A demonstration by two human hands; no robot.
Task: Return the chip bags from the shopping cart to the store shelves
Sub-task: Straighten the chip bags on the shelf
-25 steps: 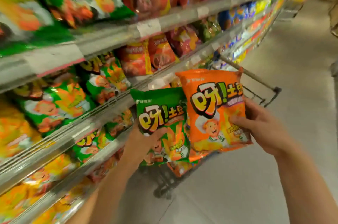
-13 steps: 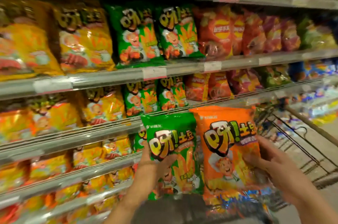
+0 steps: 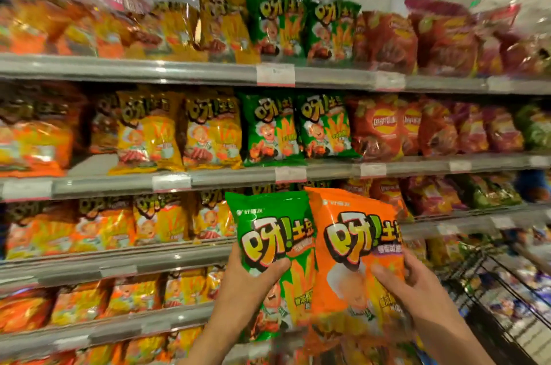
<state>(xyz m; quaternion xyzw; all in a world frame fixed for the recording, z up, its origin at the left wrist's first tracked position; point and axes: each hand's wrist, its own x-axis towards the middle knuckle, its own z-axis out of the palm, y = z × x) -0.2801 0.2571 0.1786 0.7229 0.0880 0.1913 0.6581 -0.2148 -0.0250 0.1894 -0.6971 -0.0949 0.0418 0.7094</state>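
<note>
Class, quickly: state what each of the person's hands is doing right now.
Left hand: closed, gripping the green chip bag.
Right hand: closed, gripping the orange chip bag.

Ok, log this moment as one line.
left hand: holds green chip bag | right hand: holds orange chip bag | both bags: raised before shelves | shelved: none

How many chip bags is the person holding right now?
2. A green bag in the left hand, and an orange bag in the right hand, side by side before the shelves.
</note>
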